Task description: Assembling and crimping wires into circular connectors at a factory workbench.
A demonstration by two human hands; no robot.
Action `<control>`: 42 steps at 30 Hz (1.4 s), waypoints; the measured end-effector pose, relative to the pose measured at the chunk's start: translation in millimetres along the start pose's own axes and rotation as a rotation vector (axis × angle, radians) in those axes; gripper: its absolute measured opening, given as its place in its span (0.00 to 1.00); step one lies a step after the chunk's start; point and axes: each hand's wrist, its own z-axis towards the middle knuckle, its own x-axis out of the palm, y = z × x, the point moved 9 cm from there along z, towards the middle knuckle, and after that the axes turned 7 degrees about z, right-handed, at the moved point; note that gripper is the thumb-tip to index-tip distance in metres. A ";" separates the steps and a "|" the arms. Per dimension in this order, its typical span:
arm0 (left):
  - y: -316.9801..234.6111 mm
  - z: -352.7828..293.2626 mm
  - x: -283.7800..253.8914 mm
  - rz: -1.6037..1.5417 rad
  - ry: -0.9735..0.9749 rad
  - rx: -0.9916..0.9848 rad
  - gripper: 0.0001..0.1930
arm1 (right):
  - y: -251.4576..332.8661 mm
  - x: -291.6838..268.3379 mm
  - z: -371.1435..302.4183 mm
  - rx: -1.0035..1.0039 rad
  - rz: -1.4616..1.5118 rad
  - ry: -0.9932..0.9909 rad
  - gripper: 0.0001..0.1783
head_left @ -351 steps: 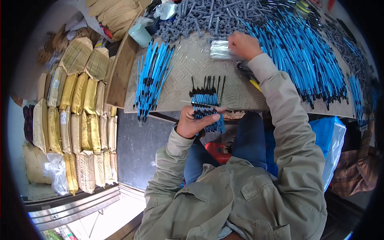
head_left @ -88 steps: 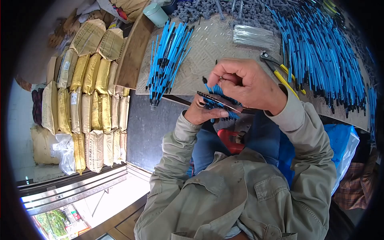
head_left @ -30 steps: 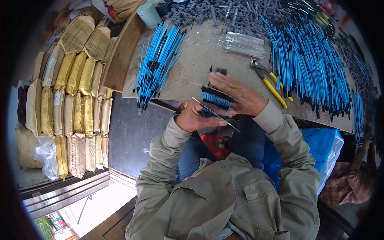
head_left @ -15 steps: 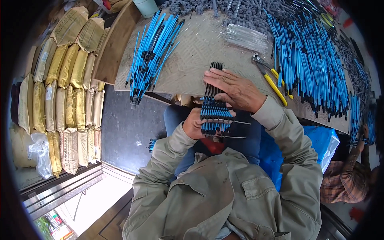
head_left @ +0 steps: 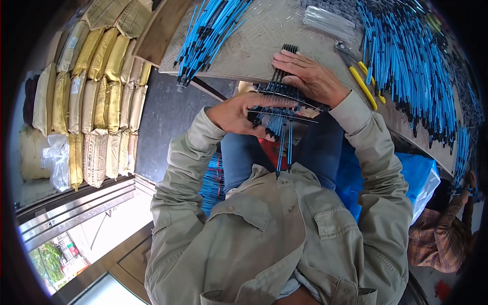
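- Head view: the left hand (head_left: 236,113) is curled around a bundle of blue and black sticks (head_left: 281,89), with its fingers stretched across it. It looks a bit blurry.
- The right hand (head_left: 320,81) lies over the black ends of the bundle, fingers long and side by side. I cannot tell if it squeezes them.
- The bundle is up over the lap (head_left: 326,147), and its black tips reach over the table (head_left: 244,56).
- A thin rod (head_left: 305,119) pokes out sideways, and two sticks hang down.
- On the table, yellow-handled pliers (head_left: 362,86) lie near a big blue pile (head_left: 412,71).
- Shiny wires (head_left: 330,23) lie farther back.
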 end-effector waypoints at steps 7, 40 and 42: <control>-8.2 -13.7 -7.9 0.262 -0.087 0.015 0.41 | -0.8 -2.4 0.1 0.021 0.015 -0.035 0.22; -1.8 47.5 -25.4 1.360 -0.002 0.274 0.33 | -123.9 -121.4 19.6 0.543 -0.348 -0.234 0.06; -3.4 48.5 -29.1 1.333 -0.016 0.286 0.33 | -131.7 -119.3 21.2 0.508 -0.534 -0.180 0.05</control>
